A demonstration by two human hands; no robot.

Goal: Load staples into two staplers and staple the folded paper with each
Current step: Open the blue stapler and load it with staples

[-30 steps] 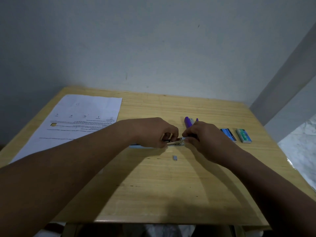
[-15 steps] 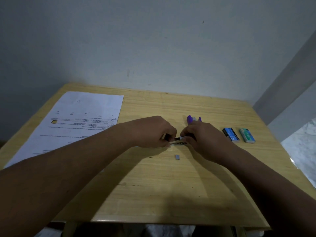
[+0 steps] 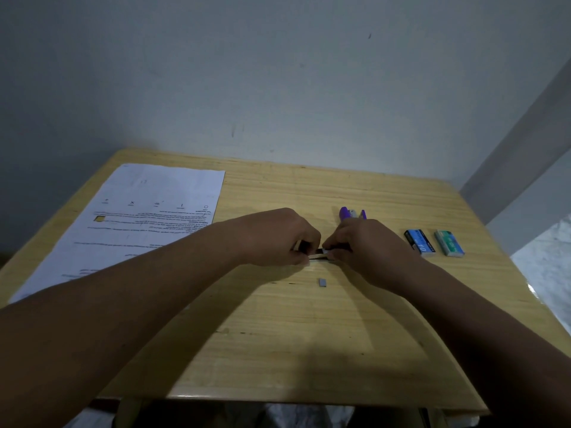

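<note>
Table (image 3: pixel 278 350): pale wood, near edge at the bottom, both forearms reaching in over it.
Loose staples (image 3: pixel 322 282): one small grey block lying alone on the wood, just in front of the hands.
Left hand (image 3: pixel 275 239): fingers curled, gripping the left end of a small dark stapler (image 3: pixel 319 254) low over the table's middle.
Right hand (image 3: pixel 367 248): fingertips pinching the same stapler's right end, knuckles up; the two hands almost meet.
Stapler detail: only a short dark and silvery strip shows between the fingers; open or closed, I can't tell.
Purple stapler (image 3: pixel 350 213): on the wood just behind the right hand, partly hidden by it.
Blue staple box (image 3: pixel 419 242): right of the hands, flat on the table.
Green staple box (image 3: pixel 449 242): just beside the blue one, further right.
Paper (image 3: pixel 148 211): printed sheet lying flat at far left, well apart from the staplers.
</note>
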